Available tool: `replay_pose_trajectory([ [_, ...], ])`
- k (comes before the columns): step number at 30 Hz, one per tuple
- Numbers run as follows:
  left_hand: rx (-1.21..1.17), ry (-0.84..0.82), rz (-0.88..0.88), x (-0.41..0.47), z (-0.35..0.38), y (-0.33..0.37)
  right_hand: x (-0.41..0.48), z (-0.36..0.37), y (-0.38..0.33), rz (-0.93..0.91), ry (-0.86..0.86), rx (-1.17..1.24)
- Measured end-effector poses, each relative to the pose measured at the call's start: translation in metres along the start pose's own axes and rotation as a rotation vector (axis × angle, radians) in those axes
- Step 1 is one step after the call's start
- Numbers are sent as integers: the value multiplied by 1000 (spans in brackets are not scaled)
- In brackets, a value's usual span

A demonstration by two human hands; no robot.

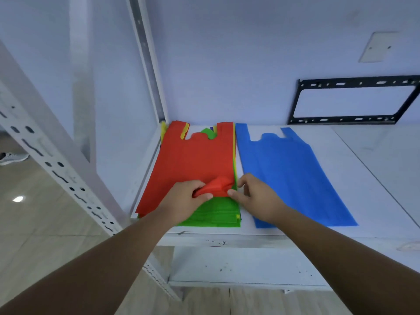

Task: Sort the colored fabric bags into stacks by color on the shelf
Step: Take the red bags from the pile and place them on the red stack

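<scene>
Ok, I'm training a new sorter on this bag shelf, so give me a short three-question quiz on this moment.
1. True or false: the blue bag lies flat on the shelf, apart from the mixed pile.
2. Which bag does the left hand pinch at its near corner? A) green B) red C) yellow
3. Fill in: the bag exposed under the lifted corner is ____.

Key
1. True.
2. B, the red bag; the right hand touches the same corner.
3. Green; the green bag lies directly beneath.
</scene>
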State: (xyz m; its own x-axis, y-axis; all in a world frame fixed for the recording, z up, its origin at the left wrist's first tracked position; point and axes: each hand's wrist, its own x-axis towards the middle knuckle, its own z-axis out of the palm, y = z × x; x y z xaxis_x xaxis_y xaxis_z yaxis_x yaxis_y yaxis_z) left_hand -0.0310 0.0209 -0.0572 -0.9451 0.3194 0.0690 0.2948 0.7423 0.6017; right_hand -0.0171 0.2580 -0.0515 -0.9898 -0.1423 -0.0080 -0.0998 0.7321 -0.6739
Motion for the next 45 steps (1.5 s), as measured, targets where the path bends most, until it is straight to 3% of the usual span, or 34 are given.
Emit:
replay_pose_trajectory([
  [3,-17,50,-23,4,0,-9,-3,-8,6,-27,-128,-67],
  [6,-9,44,-10,8,0,-11,-1,-7,5,-8,-72,-50],
  [8,-4,44,3,9,-1,-10,2,-5,-4,113,-95,146],
  [12,-13,39,8,7,-4,-1,13,-3,-29,514,-365,748],
  [14,-100,19,41,1,-5,10,23,0,-34,600,-424,915],
  [16,-183,-16,99,-4,-6,24,31,8,-37,603,-368,927],
  [19,-224,32,119,-1,-5,30,37,19,-43,528,-205,706],
  [21,-157,123,49,4,-9,20,36,16,-42,487,-114,711],
  [25,-56,190,-170,1,-20,-2,28,-11,-27,535,1,1040],
  [30,56,132,-428,4,-30,-7,26,-44,-13,715,53,1393],
  [32,-100,82,-583,11,-38,-4,24,-52,-9,711,17,1421],
  [35,-834,-69,-852,19,-46,1,20,-55,-3,700,-88,1275],
  [37,-980,-133,-837,22,-43,-2,16,-51,0,708,-158,1041],
  [38,-905,-123,-818,24,-38,-5,16,-47,3,711,-166,957],
  [40,-520,-71,-713,24,-25,-8,18,-34,4,704,-119,768],
  [42,-177,6,-568,23,-15,-11,24,-21,7,617,-35,423],
  [44,-82,94,-466,19,-11,-12,27,-14,7,486,66,92],
  [45,-82,139,-428,17,-10,-10,26,-13,8,446,114,58],
])
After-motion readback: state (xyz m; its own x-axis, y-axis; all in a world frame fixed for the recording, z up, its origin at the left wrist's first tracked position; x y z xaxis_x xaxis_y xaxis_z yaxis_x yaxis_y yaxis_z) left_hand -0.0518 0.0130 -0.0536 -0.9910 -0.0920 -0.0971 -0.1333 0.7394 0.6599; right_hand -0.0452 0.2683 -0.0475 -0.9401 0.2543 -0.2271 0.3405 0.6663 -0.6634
